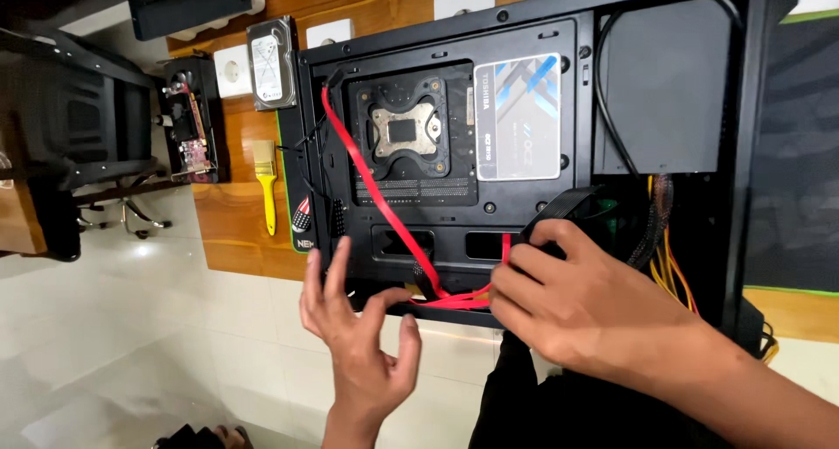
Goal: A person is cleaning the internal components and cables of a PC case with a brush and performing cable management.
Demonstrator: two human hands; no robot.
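Head camera view: a person works over an open black computer case (524, 30) lying on a wooden desk (240, 226), with the back of the motherboard tray facing up. The right hand (581, 305) is curled at the case's lower edge, fingers pinched on a flat red data cable (371, 183) where its slack gathers into a loop; which fingers carry the grip cannot be told. The left hand (358, 331) hovers just beside that loop, fingers spread wide and holding nothing, the thumb nearest the cable. From the loop the red cable runs diagonally up across the tray, past the metal processor backplate (404, 130), to the tray's upper left corner. A slim solid-state drive (517, 117) with a grey and blue label sits mounted just right of the backplate. Bundled yellow and black power wires (669, 257) hang inside the case beyond the right hand.

The work in hand appears to be cable routing: the red lead's loose end is being gathered at the cut-outs along the tray's lower edge. The next move likely calls for the free left hand to steady the loop while the right feeds the connector through an opening without kinking the flat lead.

A bare hard drive (271, 60) and a yellow-handled brush (266, 183) lie on the desk left of the case.
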